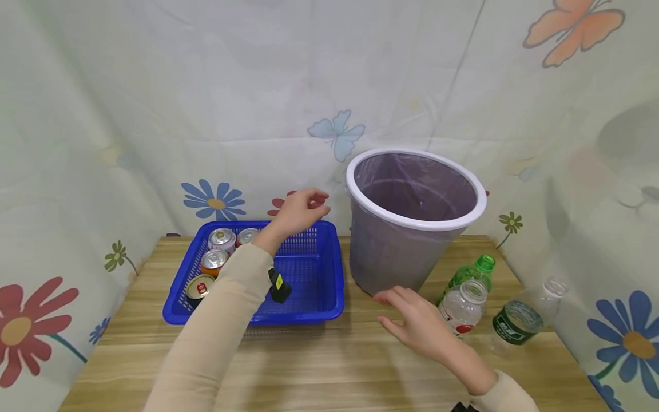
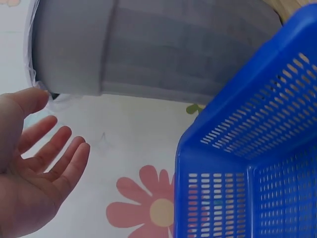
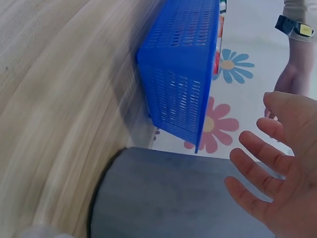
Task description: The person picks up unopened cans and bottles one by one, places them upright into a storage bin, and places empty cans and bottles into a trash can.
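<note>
My left hand (image 1: 300, 213) hovers above the back of the blue plastic basket (image 1: 337, 286), its fingers loosely bent around nothing. In the left wrist view that palm shows bare beside the grey trash bin (image 2: 163, 49). Several drink cans (image 1: 213, 260) stand upright along the basket's left side, some partly hidden by my left forearm. My right hand (image 1: 414, 320) is over the table in front of the bin, fingers spread and relaxed, nothing held. Just right of it stands a clear plastic bottle with a red mark (image 1: 463, 309), partly covered by the hand in the head view.
The bin (image 1: 391, 260) has a white rim and a clear liner. Behind the clear bottle is a green bottle (image 1: 471, 272); further right, a clear bottle with a green label (image 1: 520, 320) leans over. A flower-printed curtain (image 1: 257, 114) surrounds the wooden table (image 1: 319, 366).
</note>
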`<state>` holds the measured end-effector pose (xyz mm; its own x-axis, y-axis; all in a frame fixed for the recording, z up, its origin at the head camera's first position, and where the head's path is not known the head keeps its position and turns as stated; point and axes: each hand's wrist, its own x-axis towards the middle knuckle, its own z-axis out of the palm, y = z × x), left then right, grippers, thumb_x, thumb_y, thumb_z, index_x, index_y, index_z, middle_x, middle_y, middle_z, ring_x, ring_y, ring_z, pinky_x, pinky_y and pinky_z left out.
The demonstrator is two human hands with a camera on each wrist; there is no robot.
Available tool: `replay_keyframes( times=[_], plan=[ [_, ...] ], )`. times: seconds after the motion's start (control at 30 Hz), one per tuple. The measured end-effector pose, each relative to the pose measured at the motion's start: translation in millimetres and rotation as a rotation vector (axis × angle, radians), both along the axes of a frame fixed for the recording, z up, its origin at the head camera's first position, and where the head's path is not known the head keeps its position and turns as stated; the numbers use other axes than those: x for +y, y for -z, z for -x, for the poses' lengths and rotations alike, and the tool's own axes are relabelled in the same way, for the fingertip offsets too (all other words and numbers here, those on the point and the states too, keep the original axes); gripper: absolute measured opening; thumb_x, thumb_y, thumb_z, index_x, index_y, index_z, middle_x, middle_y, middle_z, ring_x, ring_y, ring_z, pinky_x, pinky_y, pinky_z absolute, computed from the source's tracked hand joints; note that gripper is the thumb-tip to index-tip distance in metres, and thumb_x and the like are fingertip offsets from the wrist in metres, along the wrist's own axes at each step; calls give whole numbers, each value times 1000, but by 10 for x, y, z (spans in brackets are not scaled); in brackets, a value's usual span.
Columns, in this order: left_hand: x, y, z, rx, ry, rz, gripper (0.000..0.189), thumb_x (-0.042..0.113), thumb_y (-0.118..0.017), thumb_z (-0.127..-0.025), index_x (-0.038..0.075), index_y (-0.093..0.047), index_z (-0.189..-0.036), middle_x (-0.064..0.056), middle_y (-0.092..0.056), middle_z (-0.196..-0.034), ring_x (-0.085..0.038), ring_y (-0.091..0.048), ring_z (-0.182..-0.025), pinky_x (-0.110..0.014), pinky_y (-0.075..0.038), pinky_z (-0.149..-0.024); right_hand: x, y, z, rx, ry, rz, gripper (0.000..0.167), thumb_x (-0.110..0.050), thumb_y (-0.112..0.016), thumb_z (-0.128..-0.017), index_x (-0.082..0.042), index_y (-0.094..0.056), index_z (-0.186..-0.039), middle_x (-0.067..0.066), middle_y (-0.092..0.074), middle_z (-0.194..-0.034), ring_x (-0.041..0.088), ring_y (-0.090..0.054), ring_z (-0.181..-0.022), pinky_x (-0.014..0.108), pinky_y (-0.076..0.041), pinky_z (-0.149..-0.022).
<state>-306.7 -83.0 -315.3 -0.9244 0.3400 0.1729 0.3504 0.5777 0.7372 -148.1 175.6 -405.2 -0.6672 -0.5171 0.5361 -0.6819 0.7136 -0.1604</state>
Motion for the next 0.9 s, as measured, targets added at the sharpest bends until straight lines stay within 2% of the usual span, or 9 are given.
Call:
replay_keyframes(
  times=[0.2, 0.3, 0.43, 0.6, 0.77, 0.9],
  plan=[
    [80, -57, 27, -112, -34, -104, 39, 30, -56, -91, 14, -52, -126, -7, -56, -121, -21, -65, -88, -32, -55, -79, 93, -94, -45, -1, 28, 0, 37, -18, -77, -70, -17, -62, -104, -9, -60, -94, 8, -59, -85, 27, -52, -68],
    [123, -104, 30, -146, -73, -134, 37, 30, -55, -91, 14, -53, -125, -7, -56, -122, -21, -64, -90, -33, -55, -78, 139, -148, -60, 7, 31, 15, 38, -16, -77, -70, -17, -62, -104, -9, -60, -95, 9, -59, -85, 27, -52, -69],
    [173, -169, 38, -171, -122, -169, 37, 29, -55, -91, 11, -54, -123, -9, -57, -119, -23, -61, -96, -34, -55, -79, 211, -206, -80, 32, 43, 28, 39, -14, -77, -68, -15, -62, -104, -7, -61, -96, 11, -60, -86, 28, -53, -70],
    [236, -225, 61, -203, -153, -216, 36, 27, -55, -91, 10, -56, -122, -10, -58, -113, -24, -59, -97, -32, -54, -81, 309, -262, -117, 48, 72, 27, 41, -14, -77, -67, -12, -63, -105, -5, -62, -97, 14, -60, -87, 32, -52, -73],
    [308, -263, 80, -224, -182, -238, 34, 27, -52, -93, 9, -56, -121, -10, -59, -107, -26, -59, -96, -30, -54, -78, 366, -363, -178, 78, 127, 15, 41, -15, -78, -68, -12, -63, -106, -5, -61, -93, 13, -59, -83, 31, -51, -68],
    [369, -297, 98, -241, -204, -246, 37, 31, -52, -93, 11, -55, -123, -10, -59, -111, -22, -61, -91, -30, -54, -75, 411, -463, -230, 85, 180, 6, 42, -18, -77, -70, -14, -62, -109, -6, -60, -92, 12, -57, -82, 28, -49, -61]
  ],
)
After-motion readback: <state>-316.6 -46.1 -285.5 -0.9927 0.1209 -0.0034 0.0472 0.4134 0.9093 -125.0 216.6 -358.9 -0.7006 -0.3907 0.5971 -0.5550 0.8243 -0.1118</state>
